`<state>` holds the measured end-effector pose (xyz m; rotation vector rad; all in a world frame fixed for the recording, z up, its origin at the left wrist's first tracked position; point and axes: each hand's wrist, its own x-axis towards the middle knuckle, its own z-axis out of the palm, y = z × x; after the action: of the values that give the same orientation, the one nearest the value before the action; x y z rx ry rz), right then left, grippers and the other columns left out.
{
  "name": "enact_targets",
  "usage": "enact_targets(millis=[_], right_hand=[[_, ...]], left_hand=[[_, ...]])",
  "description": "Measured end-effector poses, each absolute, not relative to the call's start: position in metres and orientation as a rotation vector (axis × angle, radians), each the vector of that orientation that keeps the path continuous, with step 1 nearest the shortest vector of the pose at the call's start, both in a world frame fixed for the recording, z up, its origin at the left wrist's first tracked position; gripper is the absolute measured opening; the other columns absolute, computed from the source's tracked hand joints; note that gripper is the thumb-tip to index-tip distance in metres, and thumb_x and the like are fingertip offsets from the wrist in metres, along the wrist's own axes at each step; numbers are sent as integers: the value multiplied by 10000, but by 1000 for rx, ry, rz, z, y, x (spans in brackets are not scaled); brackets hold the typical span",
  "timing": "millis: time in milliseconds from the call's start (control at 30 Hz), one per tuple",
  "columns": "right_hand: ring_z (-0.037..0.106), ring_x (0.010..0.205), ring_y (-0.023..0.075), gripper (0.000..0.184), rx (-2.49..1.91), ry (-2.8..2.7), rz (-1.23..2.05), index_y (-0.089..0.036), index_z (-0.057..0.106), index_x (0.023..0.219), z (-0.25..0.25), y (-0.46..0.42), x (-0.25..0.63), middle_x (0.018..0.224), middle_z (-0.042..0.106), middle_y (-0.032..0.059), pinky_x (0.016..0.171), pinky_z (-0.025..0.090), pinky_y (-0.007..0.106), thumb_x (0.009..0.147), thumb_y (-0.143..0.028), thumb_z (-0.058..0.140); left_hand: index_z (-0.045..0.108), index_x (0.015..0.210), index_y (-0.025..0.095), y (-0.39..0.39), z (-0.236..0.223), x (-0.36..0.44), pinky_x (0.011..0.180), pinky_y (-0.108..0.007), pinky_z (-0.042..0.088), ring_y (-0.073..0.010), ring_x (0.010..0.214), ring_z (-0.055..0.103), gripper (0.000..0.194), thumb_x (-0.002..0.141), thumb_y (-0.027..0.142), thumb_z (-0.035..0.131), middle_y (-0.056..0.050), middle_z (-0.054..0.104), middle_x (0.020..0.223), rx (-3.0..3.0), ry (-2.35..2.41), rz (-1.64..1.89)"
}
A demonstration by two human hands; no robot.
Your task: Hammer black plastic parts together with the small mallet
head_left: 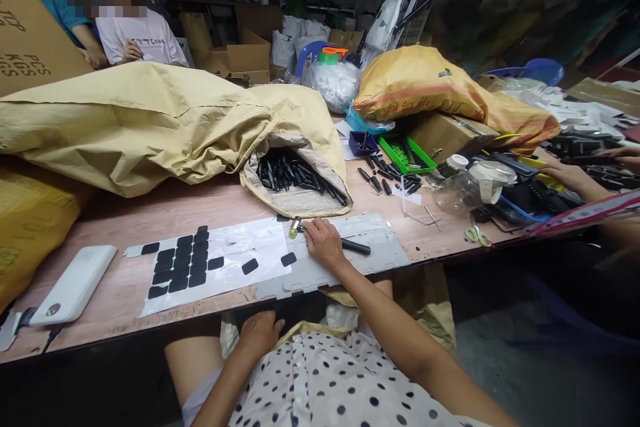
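My right hand [325, 243] is closed around a small hammer [356, 247], over a grey board [373, 230] at the table's front edge. The hammer's metal and yellow-green head sticks out left of my fingers, its black handle to the right. My left hand [260, 332] is low in my lap, below the table edge, with its thumb showing and its other fingers mostly hidden. Left of the board, a white sheet [265, 240] bears rows of black rounded-square pads [183, 260]. Behind my right hand, a tan sack [295, 140] lies with its mouth open, showing many black pen-like parts [285, 172].
A white power bank [75, 283] lies at left with cables. Farther right are a green tray [405, 155], loose black parts, a clear jar [457, 193] and scissors [477, 233]. A yellow sack [420, 83] rests on a carton. Another person's hand [567, 173] is at right; a person sits behind.
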<state>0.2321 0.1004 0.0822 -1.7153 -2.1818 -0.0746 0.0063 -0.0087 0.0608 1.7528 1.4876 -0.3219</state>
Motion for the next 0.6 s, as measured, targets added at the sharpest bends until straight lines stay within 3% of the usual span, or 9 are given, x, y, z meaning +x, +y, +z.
enact_targets(millis=[167, 233, 300, 400, 500, 600], right_hand=[[542, 933, 242, 251, -1721, -2183, -103, -224, 707, 1159, 81, 100, 230, 982, 650, 91, 753, 391, 326, 967, -182, 550], [535, 931, 241, 253, -1712, -2180, -113, -226, 703, 1162, 80, 99, 230, 979, 643, 89, 750, 384, 324, 968, -182, 549], [528, 922, 237, 249, -1698, -2177, -125, -230, 702, 1156, 79, 100, 230, 967, 635, 84, 743, 377, 320, 970, -184, 543], [522, 901, 232, 240, -1671, -2173, -145, -233, 701, 1143, 77, 100, 231, 946, 626, 76, 734, 373, 315, 968, -184, 544], [520, 892, 230, 231, -1642, -2173, -161, -233, 701, 1133, 76, 101, 232, 939, 625, 74, 736, 378, 313, 966, -184, 549], [523, 901, 233, 222, -1627, -2174, -175, -232, 702, 1127, 76, 101, 232, 946, 628, 76, 743, 384, 316, 968, -191, 553]], left_hand=[[738, 829, 254, 32, 116, 16, 770, -334, 509, -242, 810, 702, 300, 889, 483, 554, -32, 764, 803, 1830, 999, -46], [718, 836, 236, 71, 136, 30, 711, -302, 504, -206, 747, 672, 354, 910, 527, 531, -10, 737, 761, 1783, 924, 172], [706, 908, 211, 119, 150, 48, 729, -306, 518, -207, 788, 673, 329, 924, 490, 533, -22, 733, 825, 1765, 1072, 471], [692, 1001, 187, 187, 162, 73, 845, -338, 535, -236, 926, 694, 203, 901, 313, 568, -59, 735, 943, 1724, 1653, 750], [681, 1099, 152, 233, 163, 88, 936, -393, 541, -293, 1083, 691, 261, 862, 250, 635, -153, 718, 1163, 1592, 2074, 766], [696, 1100, 128, 258, 161, 93, 909, -437, 553, -349, 1105, 696, 288, 851, 272, 684, -219, 709, 1205, 1516, 2197, 627]])
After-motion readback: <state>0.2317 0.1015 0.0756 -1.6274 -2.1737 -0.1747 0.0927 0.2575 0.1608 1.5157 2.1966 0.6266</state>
